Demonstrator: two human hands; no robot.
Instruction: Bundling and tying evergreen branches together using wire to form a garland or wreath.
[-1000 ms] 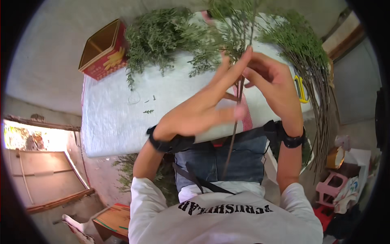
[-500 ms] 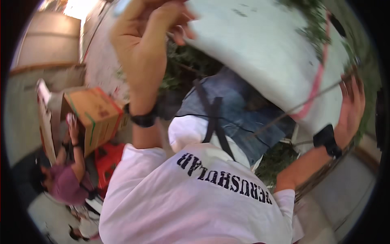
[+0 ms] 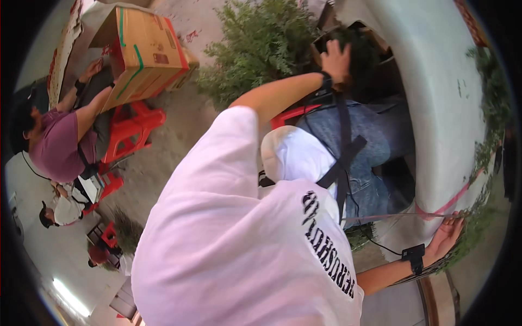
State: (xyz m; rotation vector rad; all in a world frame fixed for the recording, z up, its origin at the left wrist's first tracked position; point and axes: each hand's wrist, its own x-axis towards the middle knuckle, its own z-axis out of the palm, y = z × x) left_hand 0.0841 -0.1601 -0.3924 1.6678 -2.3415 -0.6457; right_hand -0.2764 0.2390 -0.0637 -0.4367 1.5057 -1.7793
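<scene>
My left hand (image 3: 335, 62) reaches far out, fingers apart, over a dark opening beside a bushy bunch of green foliage (image 3: 263, 46). Nothing shows in its fingers, and shadow hides the inside of the opening. My right hand (image 3: 447, 234) is at the right edge of a white-covered table (image 3: 440, 108), fingers stretched out. A thin brownish stem or strip (image 3: 380, 216) runs from above my lap to the fingertips of that hand; whether they grip it is not visible. More green foliage (image 3: 486, 146) lines the table's right edge. Pink tape (image 3: 459, 196) crosses the cover by the right hand.
At the left, a seated person in a purple shirt (image 3: 60, 138) reaches into a large cardboard box (image 3: 147, 49). Red plastic stools (image 3: 130, 130) stand beside it. Other people (image 3: 68, 211) sit farther back. A black cord (image 3: 375, 239) runs across my lap to my right wrist.
My left hand has moved from raised in front of me down to the dark opening. The view has turned, and the foliage bunch now shows. My right hand stays by the table's right edge.
</scene>
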